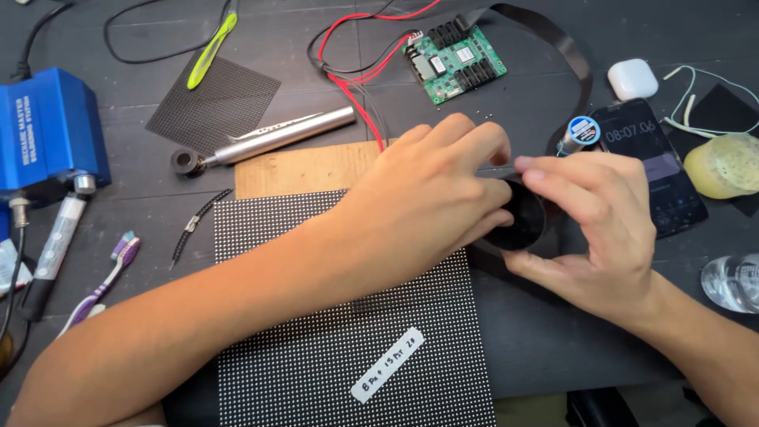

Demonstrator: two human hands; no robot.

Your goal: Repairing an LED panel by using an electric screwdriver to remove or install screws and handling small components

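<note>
My left hand [427, 198] and my right hand [589, 229] meet over a round black roll of tape [526, 220], both gripping it; the left fingers wrap its left side, the right thumb and fingers pinch its top and cup it from below. A wide black ribbon [565, 47] loops from the roll up toward a green circuit board [455, 62]. My left forearm lies across a large black dotted LED panel [316, 348] with a white label strip [387, 365], which rests on a wooden board [304, 168].
A blue station [47, 126], a silver hot-air handle [277, 136], a smaller dotted panel [213, 103], a yellow-green tool [211, 49], red and black wires [356, 75], tweezers [194, 225], a toothbrush [107, 281], a phone [652, 162], a white earbud case [632, 79], a solder spool [581, 133], a yellow sponge [723, 164], a bottle [731, 282].
</note>
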